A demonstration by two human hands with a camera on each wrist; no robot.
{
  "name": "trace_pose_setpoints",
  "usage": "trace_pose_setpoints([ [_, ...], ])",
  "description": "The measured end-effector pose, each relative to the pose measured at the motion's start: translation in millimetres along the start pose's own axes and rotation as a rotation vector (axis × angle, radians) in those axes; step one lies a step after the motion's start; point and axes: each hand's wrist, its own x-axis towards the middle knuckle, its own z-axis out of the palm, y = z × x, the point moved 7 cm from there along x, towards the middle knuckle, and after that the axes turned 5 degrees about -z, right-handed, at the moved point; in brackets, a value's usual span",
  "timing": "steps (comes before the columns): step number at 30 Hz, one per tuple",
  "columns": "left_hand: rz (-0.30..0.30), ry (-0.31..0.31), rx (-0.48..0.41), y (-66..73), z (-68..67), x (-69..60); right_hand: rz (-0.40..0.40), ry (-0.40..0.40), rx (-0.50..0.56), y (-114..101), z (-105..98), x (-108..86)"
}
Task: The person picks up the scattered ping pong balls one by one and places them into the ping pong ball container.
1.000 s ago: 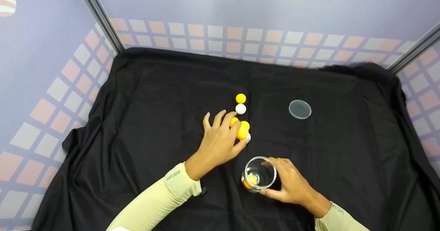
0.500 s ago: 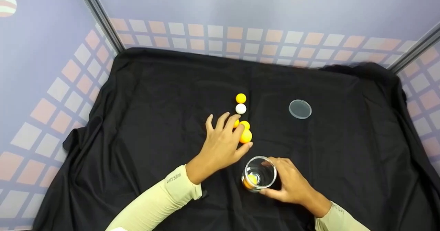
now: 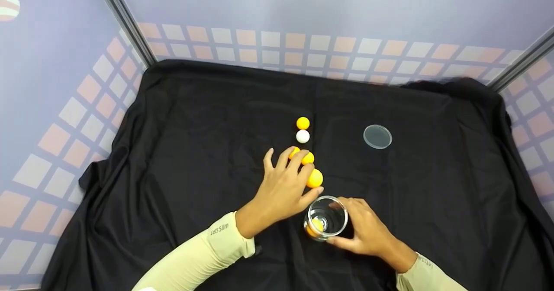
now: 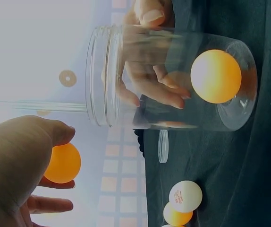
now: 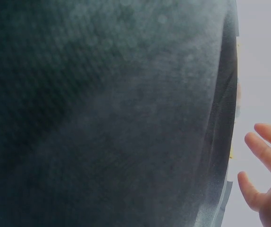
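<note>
My left hand (image 3: 281,191) pinches an orange ping-pong ball (image 3: 315,178) between thumb and index finger, raised above the cloth in the left wrist view. It is just behind and left of a clear jar (image 4: 149,80). My right hand (image 3: 368,232) grips the jar's right side, keeping it upright, mouth uncovered. An orange ball (image 4: 215,75) lies at the jar's bottom. Beyond my left fingers, two more orange balls (image 3: 307,157) are partly covered. Farther back, a white ball (image 3: 302,136) sits against an orange ball (image 3: 303,123).
A clear round lid (image 3: 378,137) lies flat at the right rear of the black cloth (image 3: 207,109). Patterned panels (image 3: 277,5) wall the table at the back and sides. Mostly dark cloth fills the right wrist view.
My left hand has moved toward the jar, carrying the pinched orange ball closer to its mouth. The white ball by my thumb has gone out of the head view. My right hand and jar stay put.
</note>
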Motion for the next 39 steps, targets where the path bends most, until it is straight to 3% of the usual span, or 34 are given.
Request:
trace_pose_setpoints([
  [21, 0.027, -0.031, -0.016, 15.8, 2.6, -12.1, -0.022, 0.002, -0.012, -1, -1, 0.8],
  [39, 0.044, -0.055, -0.022, 26.2, 3.1, -17.8, 0.014, -0.015, -0.029, 1, 2, -1.7],
])
